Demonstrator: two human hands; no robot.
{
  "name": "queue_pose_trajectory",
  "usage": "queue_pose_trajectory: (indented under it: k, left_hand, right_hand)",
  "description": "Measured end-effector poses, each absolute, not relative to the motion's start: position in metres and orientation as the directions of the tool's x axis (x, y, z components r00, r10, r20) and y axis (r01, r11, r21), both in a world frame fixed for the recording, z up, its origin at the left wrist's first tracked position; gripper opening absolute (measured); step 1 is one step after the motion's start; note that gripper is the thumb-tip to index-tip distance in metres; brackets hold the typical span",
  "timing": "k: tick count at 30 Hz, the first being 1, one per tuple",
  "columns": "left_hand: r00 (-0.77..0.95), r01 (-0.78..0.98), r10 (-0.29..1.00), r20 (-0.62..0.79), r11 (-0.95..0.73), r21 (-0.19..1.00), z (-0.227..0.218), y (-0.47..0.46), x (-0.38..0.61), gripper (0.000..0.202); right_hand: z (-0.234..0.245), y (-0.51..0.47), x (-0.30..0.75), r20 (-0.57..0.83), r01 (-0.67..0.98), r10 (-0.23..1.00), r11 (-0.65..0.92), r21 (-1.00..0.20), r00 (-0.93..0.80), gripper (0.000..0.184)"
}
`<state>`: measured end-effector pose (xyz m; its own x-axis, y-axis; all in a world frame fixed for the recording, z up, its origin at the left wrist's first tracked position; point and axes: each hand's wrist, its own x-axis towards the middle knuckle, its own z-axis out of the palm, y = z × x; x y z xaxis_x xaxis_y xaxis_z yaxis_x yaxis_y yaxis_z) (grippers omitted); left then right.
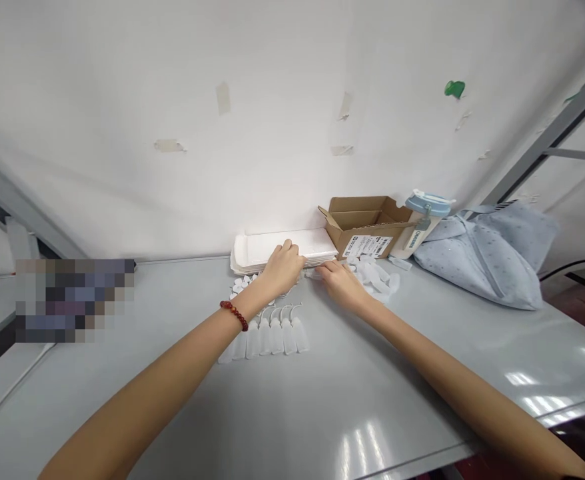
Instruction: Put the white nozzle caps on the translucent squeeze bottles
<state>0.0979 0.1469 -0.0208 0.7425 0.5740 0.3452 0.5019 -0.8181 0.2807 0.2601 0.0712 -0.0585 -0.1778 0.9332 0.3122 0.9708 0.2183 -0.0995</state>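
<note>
My left hand (pixel 283 268), with a red bead bracelet at its wrist, is closed with curled fingers in front of a stack of flat white cartons (pixel 277 245). What its fingertips hold is hidden. Close beside it, my right hand (pixel 341 283) has its fingers drawn together near a small translucent piece; I cannot make out what they grip. Below my left hand lies a row of several translucent sleeves (pixel 275 337) with thin white cords at their tops. Small white parts (pixel 240 285) are heaped left of that hand. Behind my right hand spreads a pile of loose translucent sleeves (pixel 378 277).
An open cardboard box (pixel 367 230) with a label stands against the wall, right of the cartons. Next to it are a blue-lidded bottle (pixel 419 227) and a light blue fabric bag (pixel 477 260). A blurred-out object (pixel 75 300) lies at the left, with a white cable (pixel 15 387) nearby.
</note>
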Motion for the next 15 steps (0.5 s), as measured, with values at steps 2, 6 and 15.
queue_pose_trajectory:
  k: [2,6,15]
  left_hand:
    - [0.705,0.492,0.598,0.381,-0.799,0.345,-0.018,0.146,0.094,0.016]
    - [0.580,0.449,0.680,0.449,-0.727,0.520,-0.004,0.139,0.079,0.016]
    - [0.357,0.227,0.917,0.179,-0.271,0.935,-0.003,0.081,0.036,0.023]
  right_hand:
    - [-0.059,0.065,0.261,0.318,0.970,0.934,0.212,-0.117,-0.166,0.026]
    - [-0.058,0.049,0.261,0.358,0.955,0.922,0.225,-0.194,-0.145,0.027]
    - [-0.040,0.015,0.226,0.477,0.815,0.865,0.387,-0.432,-0.157,0.021]
